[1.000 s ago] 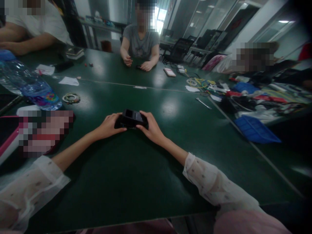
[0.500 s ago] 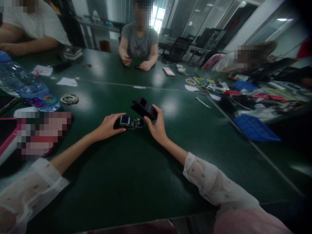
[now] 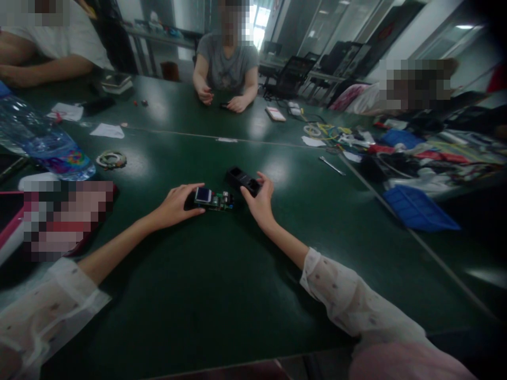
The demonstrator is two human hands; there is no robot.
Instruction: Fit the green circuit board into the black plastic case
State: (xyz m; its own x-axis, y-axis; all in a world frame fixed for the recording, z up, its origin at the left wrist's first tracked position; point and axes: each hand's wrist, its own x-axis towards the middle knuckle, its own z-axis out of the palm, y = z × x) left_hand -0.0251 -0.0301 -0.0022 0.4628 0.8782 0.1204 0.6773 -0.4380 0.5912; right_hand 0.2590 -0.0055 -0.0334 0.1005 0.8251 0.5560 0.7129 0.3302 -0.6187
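My left hand (image 3: 176,206) grips one end of a small green circuit board (image 3: 217,200) between thumb and fingers. A little screen (image 3: 203,195) sits on the board beside those fingertips. To the right, my right hand (image 3: 261,205) is closed on a black plastic housing (image 3: 240,178) with openings in its face, thumb on the near side and fingers on the far side. The housing lies just beyond the board's right end, apart from it. Whether the housing rests on the green table (image 3: 206,295) is hard to tell.
On the left lie a water bottle (image 3: 59,153), a coil (image 3: 111,159) and a dark red case (image 3: 113,192). To the right are a wrench (image 3: 331,165), a blue tray (image 3: 420,208) and heaped cables (image 3: 325,132). People sit around the table; a person's hand (image 3: 237,104) is opposite.
My right hand has shifted slightly right, and the black housing has turned from a tilted, raised pose to a flatter one, farther from the board. My left hand and the board stay put.
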